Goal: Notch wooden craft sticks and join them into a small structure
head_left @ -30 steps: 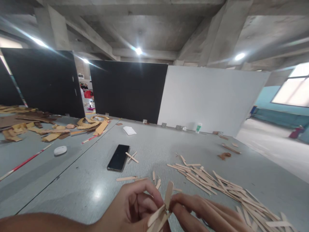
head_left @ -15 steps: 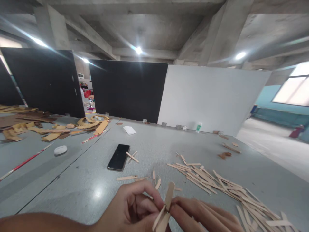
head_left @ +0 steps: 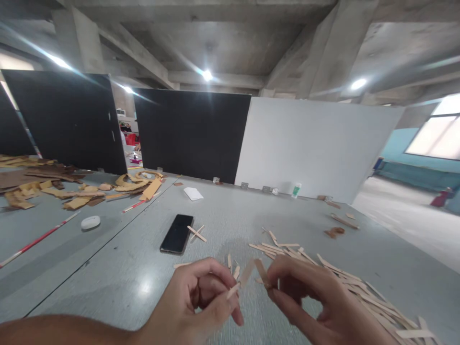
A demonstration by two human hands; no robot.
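Holding two flat wooden sticks, my hands sit at six o'clock, low over a grey table point(head_left: 118, 273).

At nine o'clock, on the far left, torn cardboard scraps point(head_left: 53, 187) lie in a heap. A red-and-white rod point(head_left: 36, 242) lies slantwise nearer to me, with a small white oval object point(head_left: 89, 222) just beyond it. At eleven o'clock from my hands a black phone point(head_left: 177, 233) lies flat, and two crossed sticks point(head_left: 197, 233) rest just beside its right edge.

My left hand point(head_left: 201, 302) is curled nearly closed. Its thumb and fingertips pinch the lower end of a pale stick point(head_left: 241, 280), which tilts up toward one o'clock and is blurred. Just to its right, my right hand point(head_left: 316, 302) is also closed in a pinch, thumb against forefinger, on a brown stick point(head_left: 261, 273) that leans toward eleven o'clock. The two sticks' upper ends come close together, and the blur keeps me from telling whether they touch. Both are held in the air, clear of the table.

From behind my right hand, a loose pile of sticks point(head_left: 338, 273) spreads over the table toward four o'clock. A brown scrap point(head_left: 334, 232) lies apart at two o'clock.
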